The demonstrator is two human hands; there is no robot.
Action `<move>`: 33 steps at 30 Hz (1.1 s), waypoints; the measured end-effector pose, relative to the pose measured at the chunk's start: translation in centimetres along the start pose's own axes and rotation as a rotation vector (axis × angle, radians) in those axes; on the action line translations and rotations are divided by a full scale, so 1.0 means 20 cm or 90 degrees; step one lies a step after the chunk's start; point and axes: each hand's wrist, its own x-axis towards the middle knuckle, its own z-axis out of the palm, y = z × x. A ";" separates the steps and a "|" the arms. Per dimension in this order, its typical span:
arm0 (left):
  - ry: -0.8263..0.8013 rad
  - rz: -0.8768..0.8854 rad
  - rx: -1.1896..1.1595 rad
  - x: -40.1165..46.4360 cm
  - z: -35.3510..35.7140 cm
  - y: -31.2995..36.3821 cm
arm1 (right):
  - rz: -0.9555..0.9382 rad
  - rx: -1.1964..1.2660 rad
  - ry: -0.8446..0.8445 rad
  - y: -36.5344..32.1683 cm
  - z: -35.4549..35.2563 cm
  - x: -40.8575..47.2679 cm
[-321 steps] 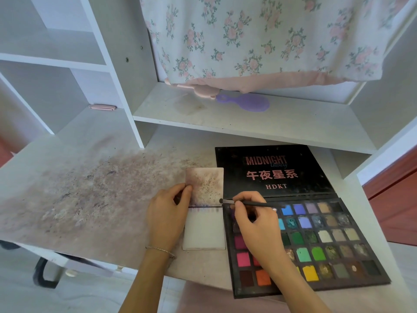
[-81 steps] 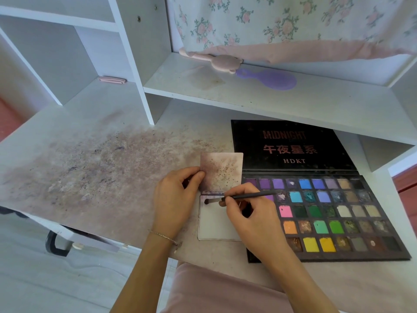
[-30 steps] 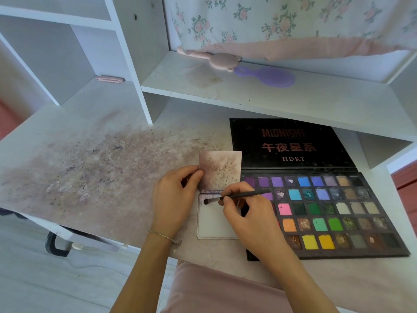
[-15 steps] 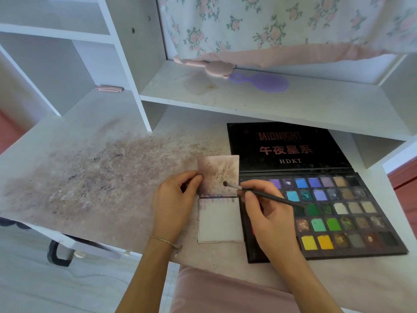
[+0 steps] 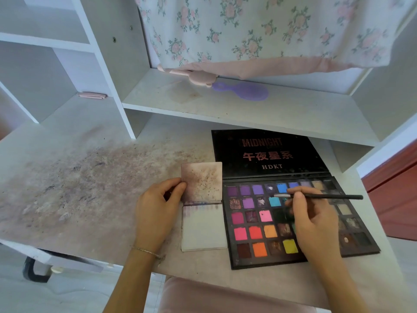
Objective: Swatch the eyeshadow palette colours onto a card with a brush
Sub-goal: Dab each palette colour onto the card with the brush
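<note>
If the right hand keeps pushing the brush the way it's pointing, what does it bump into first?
The right hand points the brush leftward, low over the eyeshadow palette. Its tip would probably meet the dark pan first, then the card, though height is unclear.
</note>
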 end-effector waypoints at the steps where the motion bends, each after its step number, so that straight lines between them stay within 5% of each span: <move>1: 0.000 0.001 0.001 0.00 0.00 0.00 | -0.001 -0.006 -0.005 0.00 0.00 0.00; 13: -0.007 0.011 0.012 0.00 0.00 0.01 | -0.045 -0.133 -0.116 -0.01 0.04 -0.02; 33: -0.010 -0.001 0.002 -0.01 -0.01 0.02 | -0.041 -0.138 -0.093 -0.01 0.03 0.00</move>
